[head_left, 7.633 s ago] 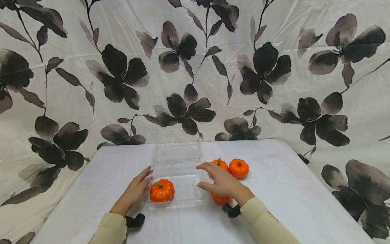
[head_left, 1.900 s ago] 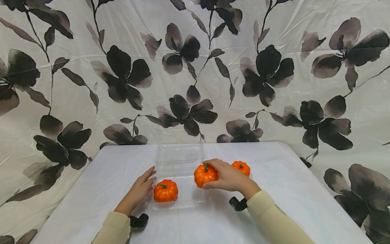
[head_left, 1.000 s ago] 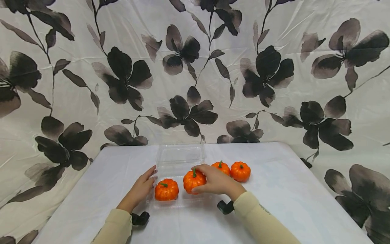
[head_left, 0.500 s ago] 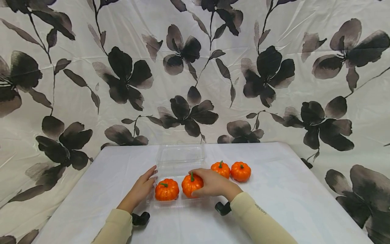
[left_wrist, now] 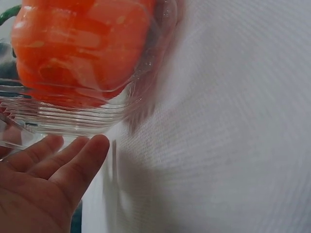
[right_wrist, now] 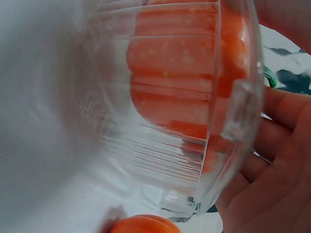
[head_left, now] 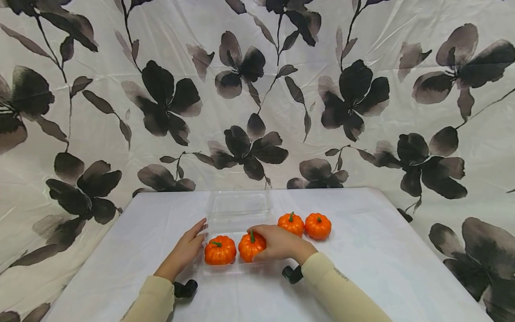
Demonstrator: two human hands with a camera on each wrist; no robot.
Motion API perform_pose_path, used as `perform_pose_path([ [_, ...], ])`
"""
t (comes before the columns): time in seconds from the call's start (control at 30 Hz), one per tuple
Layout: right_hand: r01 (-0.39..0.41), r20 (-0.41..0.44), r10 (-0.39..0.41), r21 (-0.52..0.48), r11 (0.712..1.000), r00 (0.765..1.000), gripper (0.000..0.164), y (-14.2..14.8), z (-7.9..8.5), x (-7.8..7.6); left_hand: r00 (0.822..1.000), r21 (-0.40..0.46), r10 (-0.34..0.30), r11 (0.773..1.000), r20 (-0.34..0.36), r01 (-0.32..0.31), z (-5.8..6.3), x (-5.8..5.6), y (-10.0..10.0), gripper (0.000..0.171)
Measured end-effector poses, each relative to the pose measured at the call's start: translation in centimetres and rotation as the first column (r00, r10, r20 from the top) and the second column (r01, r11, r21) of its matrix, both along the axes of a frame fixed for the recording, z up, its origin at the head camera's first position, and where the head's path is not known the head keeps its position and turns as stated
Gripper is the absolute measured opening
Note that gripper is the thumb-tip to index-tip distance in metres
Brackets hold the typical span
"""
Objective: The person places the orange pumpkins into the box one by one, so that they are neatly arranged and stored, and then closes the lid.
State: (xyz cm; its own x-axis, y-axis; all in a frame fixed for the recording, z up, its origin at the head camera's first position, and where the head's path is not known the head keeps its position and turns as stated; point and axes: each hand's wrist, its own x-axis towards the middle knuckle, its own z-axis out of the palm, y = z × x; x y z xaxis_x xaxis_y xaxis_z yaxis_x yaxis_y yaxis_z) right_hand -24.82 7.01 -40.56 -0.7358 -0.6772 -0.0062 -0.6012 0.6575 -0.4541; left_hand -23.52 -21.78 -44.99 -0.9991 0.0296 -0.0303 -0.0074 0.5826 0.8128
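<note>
Although I cannot feel its weight from here, the glossy, ribbed orange pumpkin (head_left: 249, 248) seems to me light and stiff, and its smooth skin may slip. It is inside the right part of the clear plastic box (right_wrist: 155, 155), beside a 2nd glossy orange pumpkin (head_left: 220, 250); whether it touches the bottom, I cannot tell. The right hand (head_left: 277, 243) pinches it between thumb and fingers, and I find the round body a better hold than the thin green stem (head_left: 252, 237). The left hand (head_left: 183, 252) has its fingers straight, tips at the left wall of the box, which I judge flexible. The held pumpkin is squat, deeply grooved and shiny, with small pale spots.
</note>
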Motion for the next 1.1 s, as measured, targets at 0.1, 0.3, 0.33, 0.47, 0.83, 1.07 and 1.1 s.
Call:
perform_pose_path([
  [0.1,0.009,0.002,-0.009,0.018,1.0,1.0,0.066,-0.1,0.1,-0.2,1.0,0.001,-0.001,1.0,-0.004,0.001,0.1,-0.1,0.0,0.056],
  [0.3,0.044,0.021,-0.046,0.082,0.996,0.999,0.069,-0.5,0.1,-0.4,1.0,0.005,-0.005,1.0,0.002,0.005,0.3,-0.3,0.1,0.056],
  [0.33,0.052,0.024,-0.055,0.092,0.994,0.998,0.069,-0.6,0.2,-0.5,1.0,0.008,-0.006,1.0,0.001,0.006,0.3,-0.3,0.1,0.056],
  [0.47,0.077,0.02,-0.08,0.131,0.988,0.997,0.069,-1.1,0.4,-0.5,1.0,0.008,-0.014,1.0,-0.019,0.014,0.4,-0.4,0.1,0.056],
  [0.83,0.088,0.038,-0.095,0.15,0.985,0.995,0.069,-1.3,0.8,-0.6,0.999,0.013,-0.022,1.0,-0.039,0.022,0.6,-0.6,0.0,0.056],
  [1.07,0.08,0.054,-0.089,0.161,0.984,0.995,0.071,-1.3,0.5,-0.4,1.0,0.005,-0.011,1.0,-0.007,0.011,0.3,-0.1,0.0,0.056],
  [1.1,0.075,0.05,-0.084,0.164,0.984,0.995,0.072,-1.2,0.4,-0.4,1.0,0.002,-0.011,1.0,-0.008,0.011,0.2,-0.1,0.0,0.056],
])
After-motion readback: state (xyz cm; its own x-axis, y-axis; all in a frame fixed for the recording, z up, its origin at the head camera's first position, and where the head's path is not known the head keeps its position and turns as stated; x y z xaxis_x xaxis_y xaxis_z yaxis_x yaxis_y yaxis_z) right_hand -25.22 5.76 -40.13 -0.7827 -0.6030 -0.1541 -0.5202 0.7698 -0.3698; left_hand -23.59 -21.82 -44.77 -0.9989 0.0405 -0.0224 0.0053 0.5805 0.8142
